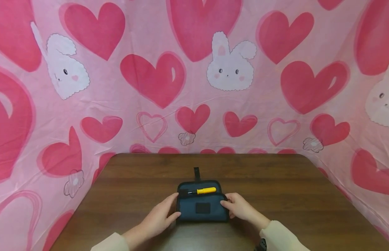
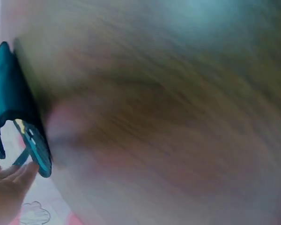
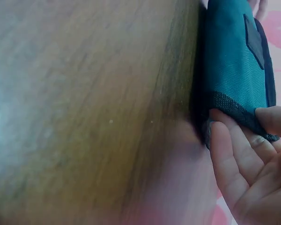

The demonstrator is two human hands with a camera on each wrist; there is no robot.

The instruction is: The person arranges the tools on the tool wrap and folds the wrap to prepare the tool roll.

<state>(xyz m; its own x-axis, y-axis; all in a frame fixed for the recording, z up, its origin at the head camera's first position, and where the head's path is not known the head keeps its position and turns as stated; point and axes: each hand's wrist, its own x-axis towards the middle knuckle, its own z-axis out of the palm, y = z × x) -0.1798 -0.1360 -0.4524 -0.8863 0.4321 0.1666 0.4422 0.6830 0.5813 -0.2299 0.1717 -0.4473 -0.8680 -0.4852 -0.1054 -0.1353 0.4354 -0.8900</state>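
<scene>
A dark blue zip-up style tool pouch [image 1: 188,212] with black edging sits on the table, partly folded, a black patch on its front flap. In its fold lies a screwdriver [image 1: 207,190] with a yellow handle, its tip toward the left. My right hand [image 1: 239,205] pinches the flap's right edge; the right wrist view shows the thumb on top and fingers [image 3: 232,159] beneath. At the pouch's left side, my left hand [image 1: 158,214] touches the edge with fairly straight fingers, thumb lower down. Much of the pouch's inside is hidden in the left wrist view.
The brown wood-grain table [image 1: 135,174] extends around the pouch. A black strap [image 1: 197,173] sticks out from the pouch's far edge. Behind and beside the table hangs a pink cloth [image 1: 194,97] with hearts and rabbits.
</scene>
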